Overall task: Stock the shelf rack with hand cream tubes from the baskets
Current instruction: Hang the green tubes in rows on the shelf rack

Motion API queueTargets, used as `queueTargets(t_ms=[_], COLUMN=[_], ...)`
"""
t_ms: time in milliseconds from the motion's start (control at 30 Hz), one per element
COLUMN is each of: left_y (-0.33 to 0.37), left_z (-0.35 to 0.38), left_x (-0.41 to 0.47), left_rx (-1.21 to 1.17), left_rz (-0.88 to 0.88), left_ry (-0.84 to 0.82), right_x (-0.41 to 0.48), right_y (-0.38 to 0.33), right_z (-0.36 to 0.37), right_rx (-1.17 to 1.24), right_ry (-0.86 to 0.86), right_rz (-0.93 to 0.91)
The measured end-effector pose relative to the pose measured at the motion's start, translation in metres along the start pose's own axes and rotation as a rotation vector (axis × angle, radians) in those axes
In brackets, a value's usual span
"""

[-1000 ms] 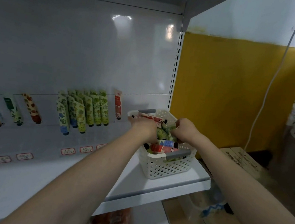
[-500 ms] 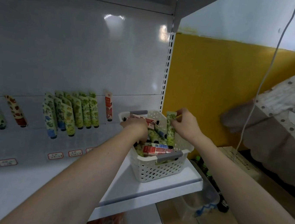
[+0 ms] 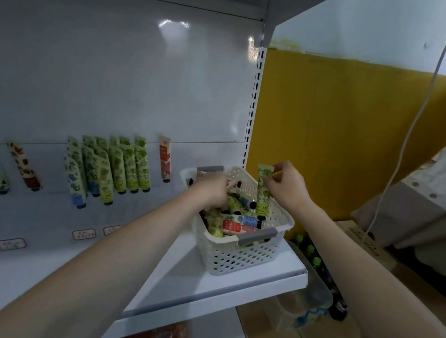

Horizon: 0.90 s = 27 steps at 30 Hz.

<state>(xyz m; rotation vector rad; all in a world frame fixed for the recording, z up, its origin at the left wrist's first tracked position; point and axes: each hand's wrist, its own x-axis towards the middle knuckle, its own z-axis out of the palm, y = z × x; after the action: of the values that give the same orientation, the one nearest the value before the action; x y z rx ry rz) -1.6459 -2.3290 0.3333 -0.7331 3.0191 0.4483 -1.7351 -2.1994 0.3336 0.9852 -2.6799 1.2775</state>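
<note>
Raised out of the pile where both hands were buried a second ago, the green tube [image 3: 263,193] now stands upright at the far right side of the basket [image 3: 239,257], cap end down and still inside the rim. The right hand [image 3: 288,186] pinches it near its crimped top between thumb and fingertips. The white shelf rack [image 3: 116,73] fills the scene beyond and to the left of both hands, and its shelf board runs beneath them. A yellow wall [image 3: 330,139] rises to the right of the right hand, and a pale cable [image 3: 417,116] hangs down across it. Cardboard boxes [image 3: 363,240] sit on the floor below the right forearm. The perforated white basket rests on the shelf board directly under both hands, near the board's right end. The left hand [image 3: 211,189] reaches into the basket's far left side with its fingers bent down among the loose tubes [image 3: 238,222]; whether it grips one cannot be told. A row of tubes [image 3: 116,167], mostly green, leans against the back panel to the left of the left hand, with a single red tube [image 3: 165,159] nearest that hand. Green-capped bottles [image 3: 314,260] stand below the right wrist, beside the shelf's end. Small price labels [image 3: 83,235] line the shelf under the left forearm.
</note>
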Motion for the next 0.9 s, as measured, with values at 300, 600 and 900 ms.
queueTargets(t_ms=[300, 600, 900], left_y=[-0.011, -0.013, -0.069], left_z=[-0.006, -0.023, -0.041], left_x=[-0.029, -0.062, -0.138], left_rx=[-0.76, -1.118, -1.245], left_rz=[0.009, 0.044, 0.035], left_ry=[-0.11, 0.331, 0.528], right_x=[-0.003, -0.015, -0.056], right_y=[-0.005, -0.026, -0.101], right_z=[-0.001, -0.01, 0.009], right_rx=[0.044, 0.327, 0.807], right_ry=[0.073, 0.16, -0.011], right_rz=[-0.025, -0.067, -0.074])
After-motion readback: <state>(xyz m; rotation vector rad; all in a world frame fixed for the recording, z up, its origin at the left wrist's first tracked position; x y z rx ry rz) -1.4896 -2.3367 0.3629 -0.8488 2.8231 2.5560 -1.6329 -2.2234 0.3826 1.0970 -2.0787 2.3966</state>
